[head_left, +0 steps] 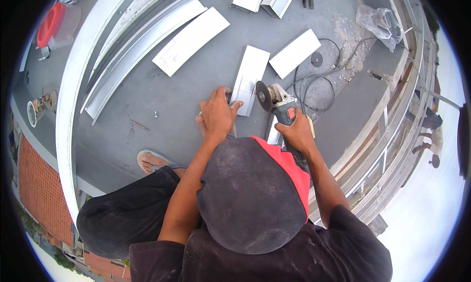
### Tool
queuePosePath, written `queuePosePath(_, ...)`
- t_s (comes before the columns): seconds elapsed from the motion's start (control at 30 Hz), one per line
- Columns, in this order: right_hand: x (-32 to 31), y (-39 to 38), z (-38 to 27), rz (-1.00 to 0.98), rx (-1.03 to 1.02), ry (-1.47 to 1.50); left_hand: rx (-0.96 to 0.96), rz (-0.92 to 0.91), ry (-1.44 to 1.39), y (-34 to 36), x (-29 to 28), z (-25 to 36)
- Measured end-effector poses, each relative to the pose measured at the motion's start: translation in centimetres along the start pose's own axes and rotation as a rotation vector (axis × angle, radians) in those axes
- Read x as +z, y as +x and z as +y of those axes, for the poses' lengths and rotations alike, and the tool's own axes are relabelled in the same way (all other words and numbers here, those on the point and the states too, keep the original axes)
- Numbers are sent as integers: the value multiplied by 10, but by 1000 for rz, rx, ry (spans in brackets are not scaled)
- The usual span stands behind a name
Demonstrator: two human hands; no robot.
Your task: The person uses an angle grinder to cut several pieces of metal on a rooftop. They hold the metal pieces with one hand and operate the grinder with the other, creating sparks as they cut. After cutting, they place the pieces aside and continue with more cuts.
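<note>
My left hand (218, 113) is closed on the near end of a short white metal channel piece (251, 71), thumb on its face. A line runs across that piece near the fingers. In my right hand (298, 131) is an angle grinder (283, 104), gripped around its grey body with the red switch showing. Its dark cutting disc (264, 96) stands upright at the right edge of the channel piece; whether it touches or spins I cannot tell. The grinder's rear is partly hidden by a dark cap with a red edge.
Another white metal offcut (295, 53) lies to the right, near a loose disc (317, 60) and a looped black cable (333, 81). Long curved white profiles (142, 51) rest at left. Rubble (351, 51) and a plastic bag (380, 24) are far right, beside a ledge and railing (387, 130).
</note>
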State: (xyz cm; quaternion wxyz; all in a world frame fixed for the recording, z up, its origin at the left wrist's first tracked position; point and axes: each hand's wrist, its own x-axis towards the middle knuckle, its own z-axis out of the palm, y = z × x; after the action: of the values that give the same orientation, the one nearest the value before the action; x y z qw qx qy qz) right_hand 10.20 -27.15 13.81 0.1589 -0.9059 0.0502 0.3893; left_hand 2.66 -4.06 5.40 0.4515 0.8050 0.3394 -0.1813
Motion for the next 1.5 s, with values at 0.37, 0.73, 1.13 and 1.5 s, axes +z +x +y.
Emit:
queuePosePath(0.37,1,0,-5,12,13,-40,-2,-24,-18,5,5,-7)
queuePosePath(0.73,-3,5,-14,-4,24,-57,-106,-62,20,-1,-11,12)
queuePosePath(1.13,-3,12,-17,3,20,-13,-67,-94,19,6,-4,2)
queuePosePath(1.5,-2,15,-12,9,15,-69,-84,-67,-37,6,0,-4)
